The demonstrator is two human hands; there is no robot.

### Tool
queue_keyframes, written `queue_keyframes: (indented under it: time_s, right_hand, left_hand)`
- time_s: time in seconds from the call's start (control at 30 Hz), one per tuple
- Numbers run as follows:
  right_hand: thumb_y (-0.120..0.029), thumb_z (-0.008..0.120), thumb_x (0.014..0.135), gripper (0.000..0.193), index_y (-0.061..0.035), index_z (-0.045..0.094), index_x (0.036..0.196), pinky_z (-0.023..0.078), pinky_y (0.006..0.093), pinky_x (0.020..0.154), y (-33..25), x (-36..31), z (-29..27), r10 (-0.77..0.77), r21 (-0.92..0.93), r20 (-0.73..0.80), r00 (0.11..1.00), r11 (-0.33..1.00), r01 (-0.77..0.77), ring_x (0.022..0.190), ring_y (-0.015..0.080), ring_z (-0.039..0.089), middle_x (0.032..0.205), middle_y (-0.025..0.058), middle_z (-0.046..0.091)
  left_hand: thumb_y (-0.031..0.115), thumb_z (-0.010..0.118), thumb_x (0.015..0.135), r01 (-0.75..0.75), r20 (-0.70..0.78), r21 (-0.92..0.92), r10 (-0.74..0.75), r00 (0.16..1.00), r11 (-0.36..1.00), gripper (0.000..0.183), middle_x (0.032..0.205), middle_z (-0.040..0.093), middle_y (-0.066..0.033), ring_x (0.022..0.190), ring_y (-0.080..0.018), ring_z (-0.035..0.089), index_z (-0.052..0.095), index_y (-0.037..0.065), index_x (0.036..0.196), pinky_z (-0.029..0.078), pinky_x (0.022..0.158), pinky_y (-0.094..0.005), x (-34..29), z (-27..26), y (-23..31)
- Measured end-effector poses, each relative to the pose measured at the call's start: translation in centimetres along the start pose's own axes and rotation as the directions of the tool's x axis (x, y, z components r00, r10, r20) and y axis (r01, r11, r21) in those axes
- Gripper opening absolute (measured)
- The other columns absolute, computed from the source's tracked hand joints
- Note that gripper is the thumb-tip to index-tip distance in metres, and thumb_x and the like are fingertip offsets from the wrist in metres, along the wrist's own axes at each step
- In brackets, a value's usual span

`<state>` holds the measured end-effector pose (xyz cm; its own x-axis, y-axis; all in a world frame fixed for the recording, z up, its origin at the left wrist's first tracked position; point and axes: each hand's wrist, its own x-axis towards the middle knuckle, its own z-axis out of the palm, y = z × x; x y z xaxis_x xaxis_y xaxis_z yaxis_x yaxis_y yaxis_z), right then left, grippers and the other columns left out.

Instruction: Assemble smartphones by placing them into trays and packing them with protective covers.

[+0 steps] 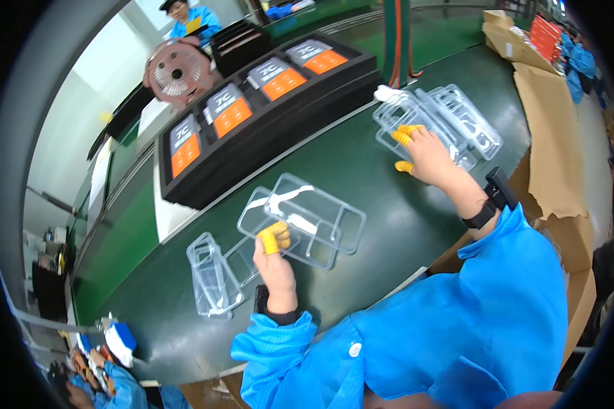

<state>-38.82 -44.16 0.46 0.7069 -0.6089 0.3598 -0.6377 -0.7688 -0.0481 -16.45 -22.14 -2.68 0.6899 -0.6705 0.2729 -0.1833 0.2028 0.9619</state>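
Yellow finger cots cover fingertips on both hands. My left hand [274, 262] is closed at the near left edge of a clear plastic blister tray [350, 226], which overlaps another clear tray in the middle of the green work surface. Beside it, to the left, lie more clear trays [213, 276], partly overlapping. Over at the right, my right hand [428, 155] reaches onto a pile of clear plastic trays [467, 119], thumb and fingers apart. Whether its fingertips touch the top tray is hard to tell.
A long black foam holder [280, 112] with several grey-and-orange boxes stands at the back. Behind it are a round fan [177, 71] and a person in blue. A green post [393, 41] rises beyond the pile. Cardboard [549, 136] lines the right edge; other people work at lower left.
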Motion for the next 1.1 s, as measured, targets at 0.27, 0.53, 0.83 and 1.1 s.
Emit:
queue_keyframes:
  time_s: [0.27,0.53,0.83,1.1]
  right_hand:
    - [-0.037,0.062,0.075,0.052,0.001,0.05,0.108,0.043,0.0303,0.078,-10.7,3.9,4.9,-0.123,0.895,0.258,0.958,0.403,-0.189,0.088,0.0206,0.054,0.096,0.015,0.057]
    - [-0.024,0.066,0.075,0.03,-0.0008,0.057,0.092,0.034,0.0195,0.051,-12.8,2.1,1.8,-0.161,0.958,0.245,0.956,0.195,-0.213,0.055,0.0053,0.039,0.062,-0.0008,0.049]
    - [-0.02,0.066,0.075,0.025,-0.0015,0.057,0.088,0.034,0.0206,0.051,-12.4,1.0,2.3,-0.216,0.98,0.167,0.962,0.14,-0.138,0.054,0.0055,0.038,0.062,-0.0005,0.049]
    - [-0.017,0.067,0.073,0.017,-0.0045,0.058,0.081,0.035,0.0196,0.055,-12.2,0.7,1.9,-0.309,0.959,0.261,0.914,-0.021,-0.281,0.057,0.0053,0.041,0.064,-0.0016,0.051]
  left_hand:
    - [0.03,0.038,0.09,-0.002,0.048,-0.111,0.007,0.999,0.994,0.035,0.085,0.057,-0.0066,0.073,-0.0113,0.051,0.054,-0.002,0.095,0.039,0.068,-0.0238,-0.8,-0.4,0.0]
    - [0.033,0.047,0.086,-0.008,0.03,-0.156,0.013,0.999,0.988,0.037,0.09,0.057,-0.0075,0.081,-0.0135,0.053,0.053,-0.002,0.098,0.04,0.072,-0.025,-1.4,-0.1,0.9]
    - [0.031,0.048,0.086,0.012,0.099,-0.141,0.002,0.995,0.99,0.035,0.09,0.057,-0.0089,0.08,-0.0161,0.054,0.052,-0.003,0.096,0.042,0.071,-0.0276,-2.2,-0.3,1.6]
    - [0.031,0.048,0.085,0.105,0.073,-0.265,-0.089,0.993,0.959,0.036,0.084,0.057,-0.0102,0.076,-0.0171,0.054,0.052,-0.004,0.092,0.042,0.07,-0.0271,-2.6,-0.2,1.9]
